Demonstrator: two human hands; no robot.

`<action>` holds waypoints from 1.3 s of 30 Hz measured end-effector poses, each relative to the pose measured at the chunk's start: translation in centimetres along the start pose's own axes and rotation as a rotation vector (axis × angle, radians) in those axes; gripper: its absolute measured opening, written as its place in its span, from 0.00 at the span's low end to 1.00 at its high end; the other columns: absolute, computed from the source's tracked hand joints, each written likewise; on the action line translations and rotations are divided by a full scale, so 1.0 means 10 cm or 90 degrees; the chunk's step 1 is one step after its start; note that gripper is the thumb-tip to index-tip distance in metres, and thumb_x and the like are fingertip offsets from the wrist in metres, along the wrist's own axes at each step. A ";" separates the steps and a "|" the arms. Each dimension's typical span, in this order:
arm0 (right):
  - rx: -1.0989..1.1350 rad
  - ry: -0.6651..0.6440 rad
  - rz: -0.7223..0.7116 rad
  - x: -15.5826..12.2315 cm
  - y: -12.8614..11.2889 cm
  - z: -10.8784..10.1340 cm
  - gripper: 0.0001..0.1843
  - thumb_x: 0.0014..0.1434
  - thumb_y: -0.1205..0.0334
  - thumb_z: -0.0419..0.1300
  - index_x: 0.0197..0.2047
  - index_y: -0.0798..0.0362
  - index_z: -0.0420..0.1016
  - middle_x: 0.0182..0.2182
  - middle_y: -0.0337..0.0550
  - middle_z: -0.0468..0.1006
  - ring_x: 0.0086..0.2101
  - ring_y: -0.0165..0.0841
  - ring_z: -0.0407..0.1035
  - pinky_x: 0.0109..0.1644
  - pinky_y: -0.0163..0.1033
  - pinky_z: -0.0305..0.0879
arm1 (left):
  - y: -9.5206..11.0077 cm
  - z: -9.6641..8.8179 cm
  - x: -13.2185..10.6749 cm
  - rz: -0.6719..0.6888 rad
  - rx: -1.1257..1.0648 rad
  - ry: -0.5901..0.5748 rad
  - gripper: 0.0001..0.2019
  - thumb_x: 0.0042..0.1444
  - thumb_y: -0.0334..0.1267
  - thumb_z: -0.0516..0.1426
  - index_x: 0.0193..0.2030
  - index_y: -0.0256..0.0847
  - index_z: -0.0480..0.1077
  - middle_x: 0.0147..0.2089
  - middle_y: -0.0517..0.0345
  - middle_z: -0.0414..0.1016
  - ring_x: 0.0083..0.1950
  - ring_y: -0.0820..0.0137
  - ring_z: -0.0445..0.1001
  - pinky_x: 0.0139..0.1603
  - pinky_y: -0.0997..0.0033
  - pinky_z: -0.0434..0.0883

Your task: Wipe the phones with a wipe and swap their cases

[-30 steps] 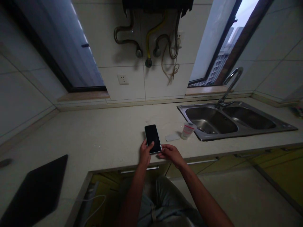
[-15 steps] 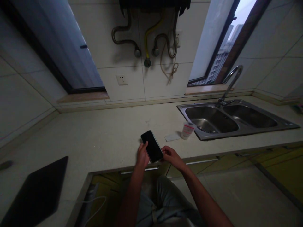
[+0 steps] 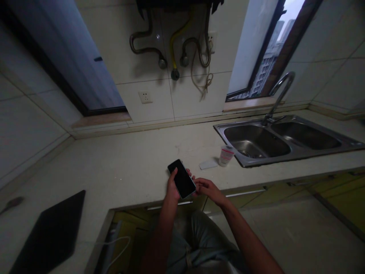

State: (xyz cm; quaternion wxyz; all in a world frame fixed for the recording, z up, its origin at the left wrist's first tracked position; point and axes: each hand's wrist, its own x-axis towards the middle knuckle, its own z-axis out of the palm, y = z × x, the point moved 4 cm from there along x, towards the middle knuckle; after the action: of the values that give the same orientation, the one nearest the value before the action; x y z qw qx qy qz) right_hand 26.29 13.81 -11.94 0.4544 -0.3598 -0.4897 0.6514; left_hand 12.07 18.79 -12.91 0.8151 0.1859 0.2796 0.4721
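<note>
A black smartphone (image 3: 181, 178) with a dark screen is lifted just above the front edge of the pale countertop (image 3: 119, 167). My left hand (image 3: 172, 187) grips it from the left, thumb across the screen. My right hand (image 3: 207, 188) is beside the phone's lower right corner, fingers curled toward its edge; whether they grip it is unclear. A small flat white card (image 3: 208, 164) lies on the counter beyond the phone. A small white cup with a pink label (image 3: 226, 156) stands next to the card.
A double steel sink (image 3: 282, 139) with a curved tap (image 3: 278, 95) is set into the counter at right. A black flat panel (image 3: 48, 232) lies at the counter's left front. A wall socket (image 3: 145, 96) and hoses (image 3: 173, 49) are on the tiled wall. A white cable (image 3: 116, 249) hangs below.
The phone was lifted off the counter and tilted, its top swinging left. My left hand took a fuller grip; my right hand stayed at the lower right corner.
</note>
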 end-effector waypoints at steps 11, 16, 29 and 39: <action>0.137 0.083 0.008 -0.06 0.05 -0.23 0.22 0.51 0.54 0.72 0.46 0.53 0.77 0.40 0.46 0.82 0.38 0.36 0.78 0.50 0.48 0.73 | 0.29 -0.06 0.16 -0.066 -0.091 0.065 0.24 0.57 0.57 0.55 0.48 0.37 0.73 0.38 0.47 0.81 0.39 0.58 0.80 0.52 0.45 0.72; 0.131 0.091 -0.001 -0.06 0.10 -0.25 0.20 0.53 0.53 0.71 0.46 0.53 0.77 0.41 0.46 0.82 0.39 0.36 0.78 0.50 0.48 0.73 | 0.27 -0.14 0.17 -0.080 -0.077 0.024 0.31 0.58 0.63 0.51 0.50 0.36 0.74 0.36 0.45 0.81 0.35 0.57 0.80 0.48 0.46 0.73; 0.091 0.103 -0.014 -0.07 0.13 -0.26 0.20 0.53 0.52 0.71 0.46 0.53 0.78 0.40 0.47 0.82 0.37 0.36 0.78 0.47 0.47 0.73 | 0.24 -0.14 0.15 -0.078 -0.024 -0.012 0.37 0.57 0.68 0.48 0.52 0.33 0.72 0.35 0.42 0.80 0.33 0.56 0.80 0.40 0.51 0.76; 0.100 0.099 -0.023 -0.09 0.14 -0.26 0.19 0.54 0.53 0.71 0.46 0.53 0.78 0.40 0.47 0.82 0.37 0.36 0.78 0.47 0.48 0.73 | 0.26 -0.08 0.15 -0.045 -0.045 0.016 0.36 0.57 0.68 0.48 0.50 0.35 0.73 0.34 0.45 0.79 0.32 0.58 0.79 0.38 0.54 0.76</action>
State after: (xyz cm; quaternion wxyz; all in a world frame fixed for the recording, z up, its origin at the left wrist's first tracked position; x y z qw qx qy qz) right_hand 28.64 13.67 -14.01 0.5298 -0.3637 -0.4068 0.6492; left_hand 10.40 21.37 -12.52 0.8335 0.1412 0.2797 0.4550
